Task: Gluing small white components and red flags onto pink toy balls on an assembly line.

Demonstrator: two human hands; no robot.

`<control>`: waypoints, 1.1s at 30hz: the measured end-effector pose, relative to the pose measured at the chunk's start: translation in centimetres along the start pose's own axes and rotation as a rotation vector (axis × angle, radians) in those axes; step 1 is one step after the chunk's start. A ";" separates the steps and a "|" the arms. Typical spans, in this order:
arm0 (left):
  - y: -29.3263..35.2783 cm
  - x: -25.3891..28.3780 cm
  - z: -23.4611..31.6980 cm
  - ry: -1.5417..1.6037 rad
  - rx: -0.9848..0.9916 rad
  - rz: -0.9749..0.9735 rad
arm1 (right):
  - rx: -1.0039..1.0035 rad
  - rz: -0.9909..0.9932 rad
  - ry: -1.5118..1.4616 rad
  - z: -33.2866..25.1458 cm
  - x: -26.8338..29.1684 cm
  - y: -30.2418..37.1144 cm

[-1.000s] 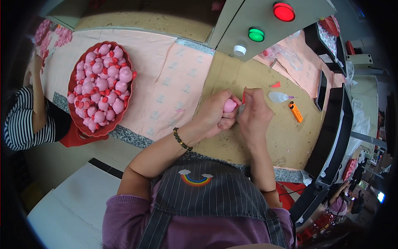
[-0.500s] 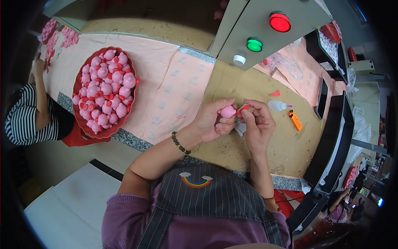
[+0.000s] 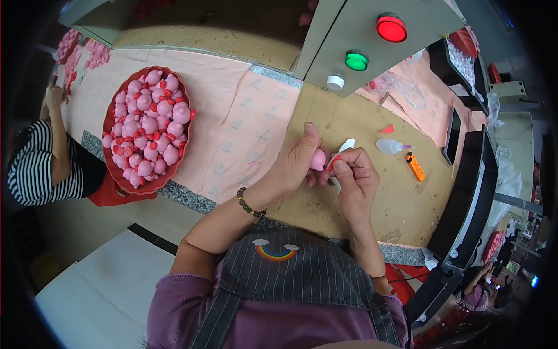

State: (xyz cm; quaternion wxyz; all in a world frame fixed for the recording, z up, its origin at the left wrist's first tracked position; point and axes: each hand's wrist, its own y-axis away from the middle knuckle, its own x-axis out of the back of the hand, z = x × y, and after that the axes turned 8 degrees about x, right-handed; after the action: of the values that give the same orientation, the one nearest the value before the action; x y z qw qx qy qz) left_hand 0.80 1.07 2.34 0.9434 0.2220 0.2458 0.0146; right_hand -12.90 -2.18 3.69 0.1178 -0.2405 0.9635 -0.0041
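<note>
Over the brown board (image 3: 401,212), my left hand (image 3: 295,166) holds a small, round pink figure (image 3: 318,159), with the thumb raised alongside it. Beside it, my right hand (image 3: 357,183) pinches a small red piece (image 3: 333,161) between thumb and fingertips, right at the figure's side. Whether the red piece touches the figure I cannot tell. A thin white piece (image 3: 348,143) sticks out behind the right fingers; what keeps it there is hidden. A white squeeze bottle (image 3: 388,146) with a thin tip lies to the right, near an orange lighter-like object (image 3: 415,167) and a flat red scrap (image 3: 386,129).
At the left, a scalloped red basket (image 3: 139,189) is heaped with pink figures bearing red parts. A grey panel (image 3: 372,11) with red and green buttons overhangs the far side. Black trays (image 3: 465,203) edge the right. A person in a striped top (image 3: 43,163) works at far left.
My left thumb has lifted off the pink figure, which has turned and sits slightly lower. My right hand has shifted a little left and down, still pinching the red piece; the white piece shows more.
</note>
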 end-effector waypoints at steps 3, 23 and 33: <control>0.0 0.7 0.4 0.115 0.106 -0.028 | 0.085 0.013 0.186 -0.7 0.0 -0.2; -0.2 0.2 0.5 0.499 0.210 -0.193 | 0.145 0.055 0.210 -0.1 -0.1 -0.4; -1.7 -0.2 -2.9 0.256 0.103 0.044 | 0.634 -0.083 0.982 0.9 -1.0 -1.5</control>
State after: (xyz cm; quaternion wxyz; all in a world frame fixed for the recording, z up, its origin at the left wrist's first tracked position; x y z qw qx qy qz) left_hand -0.91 0.68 -0.54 0.8912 0.2718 0.3595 0.0510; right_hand -11.16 -2.97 3.14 -0.2767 -0.2012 0.8466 -0.4077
